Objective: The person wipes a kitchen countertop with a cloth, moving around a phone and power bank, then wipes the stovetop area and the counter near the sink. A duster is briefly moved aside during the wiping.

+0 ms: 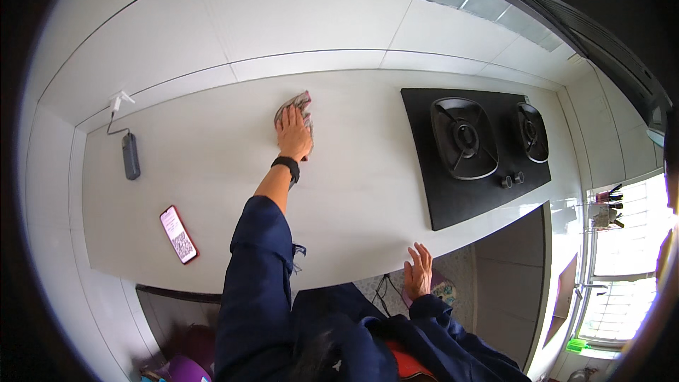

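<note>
My left hand (293,132), with a black band on its wrist, presses flat on a crumpled patterned cloth (303,100) near the back middle of the white countertop (350,170). The cloth shows around the fingers and beside the palm. My right hand (420,270) hangs at the counter's front edge, fingers apart, holding nothing. Right of the cloth is a black two-burner gas hob (424,191). At the left lie a phone with a lit screen (179,234) and a dark grey power bank (130,156).
A cable joins the power bank to a white plug (116,102) at the tiled wall. A black range hood (573,16) overhangs the back right. Utensils hang by the window at right. Dark cables (383,289) and a purple container (185,369) are below counter level.
</note>
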Demonstrator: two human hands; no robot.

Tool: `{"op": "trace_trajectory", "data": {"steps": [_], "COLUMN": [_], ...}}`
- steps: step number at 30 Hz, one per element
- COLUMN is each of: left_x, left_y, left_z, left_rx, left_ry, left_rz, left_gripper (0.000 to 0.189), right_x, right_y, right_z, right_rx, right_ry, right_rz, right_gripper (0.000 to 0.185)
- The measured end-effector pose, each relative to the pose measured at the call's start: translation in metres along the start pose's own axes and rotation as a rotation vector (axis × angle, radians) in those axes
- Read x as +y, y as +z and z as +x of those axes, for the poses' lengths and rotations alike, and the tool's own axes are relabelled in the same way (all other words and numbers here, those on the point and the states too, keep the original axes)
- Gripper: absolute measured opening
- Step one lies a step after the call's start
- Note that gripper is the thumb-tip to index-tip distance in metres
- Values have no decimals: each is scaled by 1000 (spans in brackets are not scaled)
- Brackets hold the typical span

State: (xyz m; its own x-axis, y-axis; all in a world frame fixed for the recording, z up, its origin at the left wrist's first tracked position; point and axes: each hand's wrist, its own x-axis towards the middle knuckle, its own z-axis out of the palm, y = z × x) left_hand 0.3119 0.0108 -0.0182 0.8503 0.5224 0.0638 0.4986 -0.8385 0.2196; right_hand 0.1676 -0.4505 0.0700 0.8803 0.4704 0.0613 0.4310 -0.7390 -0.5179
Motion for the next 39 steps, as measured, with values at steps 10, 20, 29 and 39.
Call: {"op": "trace_trajectory", "data": {"steps": [10, 20, 29, 39], "left_x": [121, 154, 217, 246], "left_y": [43, 41, 45, 29], "left_z": [119, 101, -16, -194], "left_rx": [3, -25, 21, -91], "left_ry": [313, 474, 665, 796], "left_rz": [-94, -189, -341, -307], "left_gripper": [64, 53, 48, 51], "right_x": [-13, -21, -21, 9], "right_y": [0, 1, -14, -29], "right_z": [-9, -15, -54, -168], "right_rx": [-28, -19, 23, 57], "right_ry": [281, 284, 223, 210], "right_rz": [20, 62, 40, 71], "right_gripper": [36, 34, 33, 32]}}
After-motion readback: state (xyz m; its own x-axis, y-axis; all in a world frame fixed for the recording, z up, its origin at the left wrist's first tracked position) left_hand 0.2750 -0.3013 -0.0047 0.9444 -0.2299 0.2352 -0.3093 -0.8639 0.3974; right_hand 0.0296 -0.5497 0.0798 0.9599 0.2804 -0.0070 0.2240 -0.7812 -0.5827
